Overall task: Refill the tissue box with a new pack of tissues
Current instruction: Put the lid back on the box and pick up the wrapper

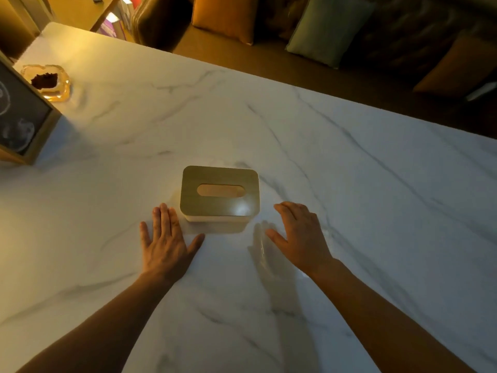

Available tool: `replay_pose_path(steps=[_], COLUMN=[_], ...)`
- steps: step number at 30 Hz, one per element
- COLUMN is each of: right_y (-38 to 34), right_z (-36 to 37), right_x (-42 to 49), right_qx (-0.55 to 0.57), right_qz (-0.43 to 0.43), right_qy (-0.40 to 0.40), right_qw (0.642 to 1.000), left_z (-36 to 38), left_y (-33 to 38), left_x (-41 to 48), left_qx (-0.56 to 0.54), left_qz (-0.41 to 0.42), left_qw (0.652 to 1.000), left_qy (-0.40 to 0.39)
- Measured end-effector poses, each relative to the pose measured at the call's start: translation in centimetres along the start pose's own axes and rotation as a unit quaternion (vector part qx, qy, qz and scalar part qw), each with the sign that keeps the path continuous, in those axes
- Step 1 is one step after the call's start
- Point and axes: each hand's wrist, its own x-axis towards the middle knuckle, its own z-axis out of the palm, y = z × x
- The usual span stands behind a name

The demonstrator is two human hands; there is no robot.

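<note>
A tissue box (219,208) with a wooden lid and a pale body stands on the white marble table (349,197), near its middle. The lid has an oval slot (220,190) with no tissue sticking out. My left hand (165,243) lies flat on the table just left of the box's near corner, fingers spread, holding nothing. My right hand (298,232) hovers just right of the box, fingers apart and empty, casting a shadow on the table. No pack of tissues is in view.
A framed chalkboard sign (21,117) stands at the left edge. Behind it sits a glass ashtray (48,82) with dark contents. Beyond the table's far edge is a sofa with orange (223,17) and green (328,30) cushions.
</note>
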Motion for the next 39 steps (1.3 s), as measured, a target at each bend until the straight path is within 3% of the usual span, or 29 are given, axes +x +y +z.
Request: replay_pose_path(steps=[6,12,22,28,33,39], right_y=[4.4,6.5,6.1,5.7,6.5,7.5], right_z=[0.9,1.3,3.4,4.4,5.0,4.7], right_x=[-5.7,-8.9,-9.7,-10.0,-11.3,-14.7], right_qx=[-0.013,0.019,0.114,0.202,0.308,0.406], right_qz=[0.143,0.259,0.421,0.492,0.491,0.480], right_qy=[-0.045,-0.061,-0.091,-0.053,0.000,0.042], right_qw=[0.989,0.964,0.895,0.845,0.815,0.777], left_z=[0.3,0.3,0.9,1.0,0.4,1.0], left_y=[0.3,4.0,12.8,15.5,16.9,19.0], left_x=[-3.5,-5.9,-4.6,-4.9,-5.2,-5.6], left_qx=[-0.005,-0.006,-0.001,0.007,-0.058,-0.113], left_qz=[0.110,0.157,0.278,0.259,0.230,0.218], left_qw=[0.994,0.987,0.958,0.962,0.970,0.963], left_qy=[0.007,-0.029,-0.074,-0.082,-0.059,-0.107])
